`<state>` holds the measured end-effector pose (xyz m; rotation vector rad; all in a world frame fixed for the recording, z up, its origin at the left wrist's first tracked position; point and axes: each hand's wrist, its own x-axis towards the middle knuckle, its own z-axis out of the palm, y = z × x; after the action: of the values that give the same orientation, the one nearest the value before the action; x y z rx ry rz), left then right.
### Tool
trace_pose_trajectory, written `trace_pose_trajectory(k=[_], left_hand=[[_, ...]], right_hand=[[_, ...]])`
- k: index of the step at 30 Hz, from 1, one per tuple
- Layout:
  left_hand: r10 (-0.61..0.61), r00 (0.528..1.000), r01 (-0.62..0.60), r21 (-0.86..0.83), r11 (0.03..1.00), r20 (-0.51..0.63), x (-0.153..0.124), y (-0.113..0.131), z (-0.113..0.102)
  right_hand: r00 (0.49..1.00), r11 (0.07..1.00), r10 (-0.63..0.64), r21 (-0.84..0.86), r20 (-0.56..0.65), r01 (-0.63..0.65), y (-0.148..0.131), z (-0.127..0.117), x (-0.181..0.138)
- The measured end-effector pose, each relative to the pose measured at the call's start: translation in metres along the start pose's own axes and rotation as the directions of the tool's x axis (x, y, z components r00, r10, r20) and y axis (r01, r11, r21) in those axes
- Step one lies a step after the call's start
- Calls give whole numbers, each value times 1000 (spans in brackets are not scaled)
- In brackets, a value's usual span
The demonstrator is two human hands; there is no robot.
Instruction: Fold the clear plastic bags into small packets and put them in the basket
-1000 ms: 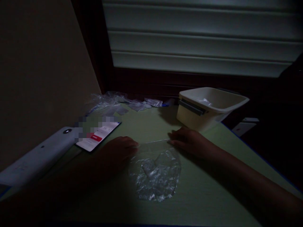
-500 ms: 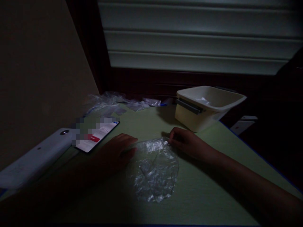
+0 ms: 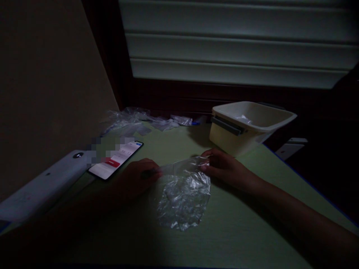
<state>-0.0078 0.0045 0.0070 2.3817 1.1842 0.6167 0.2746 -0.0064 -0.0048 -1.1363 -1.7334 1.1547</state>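
Dim rm. Louvred panel (image 3: 224,52), pale slats in dk frame, behind tub (image 3: 224,136); plain wall (image 3: 50,74) well to L of tub. Green tabletop (image 3: 246,224), blue edge, under tub. Tub = cream, upright, open-topped, dk grey clip (image 3: 226,125) on near side; bit of shiny plastic (image 3: 244,119) inside.

Clear film (image 3: 183,200) (bag-like; can't tell if open): on table, nearer wearer than tub and to its L. Upper strip smooth, drawn out betw. hands; lower part crumpled, glinting, spread on table.

L hand (image 3: 147,173): farther L of tub than R hand, in deep shadow; thumb + fingertips pinching upper L corner of film. R hand (image 3: 220,164): just in front of tub, appears apart from it; thumb + fingers pinching upper R corner of film, fingers curled.

Phone (image 3: 119,158), screen lit, red button, part pixelated: L of tub, beyond L forearm. White oblong device (image 3: 45,186): farther L of tub, next to phone. Heap of clear plastic (image 3: 126,119): L of tub, by wall. White box (image 3: 290,147), dk mark: R of tub, past table edge.
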Motion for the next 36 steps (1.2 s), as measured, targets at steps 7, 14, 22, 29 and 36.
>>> trace_pose_trajectory(k=[7, 14, 22, 29, 36], left_hand=[[-2, 1000, 2, 10, 1000, -15, 1, -2, 1], [-35, 999, 35, -19, 999, -6, 1, 0, 0], [-7, 1000, 7, -6, 1000, 2, 1, 3, -3], [124, 991, -119, 85, 989, -58, 0, 0, -1], [178, 982, -187, 280, 942, 59, -2, -5, -1]], right_hand=[[988, 989, 109, 83, 112, -118, -4, -2, -1], [994, 988, 100, -119, 53, -94, -3, -2, -1], [1000, 973, 23, -230, -1, -22, -5, 0, -2], [994, 916, -110, -386, 23, 110, -8, -2, -6], [942, 627, -215, -703, 259, 336, -16, 1, -12]])
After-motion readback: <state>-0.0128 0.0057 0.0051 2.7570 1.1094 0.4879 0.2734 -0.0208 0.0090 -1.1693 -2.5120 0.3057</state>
